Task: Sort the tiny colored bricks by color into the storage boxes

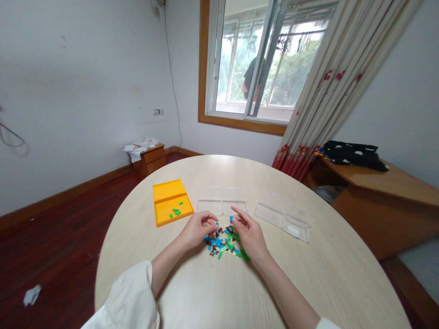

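A loose pile of small building bricks [222,248] in blue, green, brown and cream lies on the table between my hands. My left hand [200,228] is at the pile's left side, its fingers closed in a pinch with a small blue brick [217,223] at the tips. Over the right side of the pile, my right hand [250,235] pinches another small blue brick [231,219] near its thumb, with the index finger stretched out. To the left, an open yellow case [167,188] holds several green bricks [176,212] in its near half.
Two open clear plastic cases stand beyond my hands: one clear case [209,206] straight ahead, another clear case [269,212] to the right. The round table [192,297] curves away on both sides. A wooden cabinet [398,183] with dark cloth on it stands at right; a person [250,77] shows through the window.
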Action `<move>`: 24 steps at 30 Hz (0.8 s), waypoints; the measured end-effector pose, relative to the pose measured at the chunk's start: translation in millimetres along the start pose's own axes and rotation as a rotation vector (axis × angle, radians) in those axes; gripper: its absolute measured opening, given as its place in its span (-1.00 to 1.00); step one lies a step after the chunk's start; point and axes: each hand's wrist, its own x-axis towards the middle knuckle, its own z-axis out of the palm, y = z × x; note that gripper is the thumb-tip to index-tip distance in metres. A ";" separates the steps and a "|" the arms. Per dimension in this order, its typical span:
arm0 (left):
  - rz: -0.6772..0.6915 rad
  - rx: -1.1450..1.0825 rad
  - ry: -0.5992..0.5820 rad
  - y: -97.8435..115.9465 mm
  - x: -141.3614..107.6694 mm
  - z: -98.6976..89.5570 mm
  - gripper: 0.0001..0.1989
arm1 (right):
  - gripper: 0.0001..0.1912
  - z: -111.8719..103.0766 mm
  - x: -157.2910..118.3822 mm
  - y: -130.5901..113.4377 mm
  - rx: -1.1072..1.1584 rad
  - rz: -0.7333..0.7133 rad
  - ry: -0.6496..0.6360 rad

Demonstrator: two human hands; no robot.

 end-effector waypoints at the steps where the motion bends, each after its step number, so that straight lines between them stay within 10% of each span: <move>1: -0.009 -0.029 0.016 1.2 -0.1 0.4 -0.81 | -0.58 0.0 -0.5 -1.4 0.004 0.021 -0.002; 24: 0.077 -0.003 0.061 -4.6 2.1 0.8 -0.85 | -0.59 21.9 -9.6 -4.5 0.158 0.241 -0.147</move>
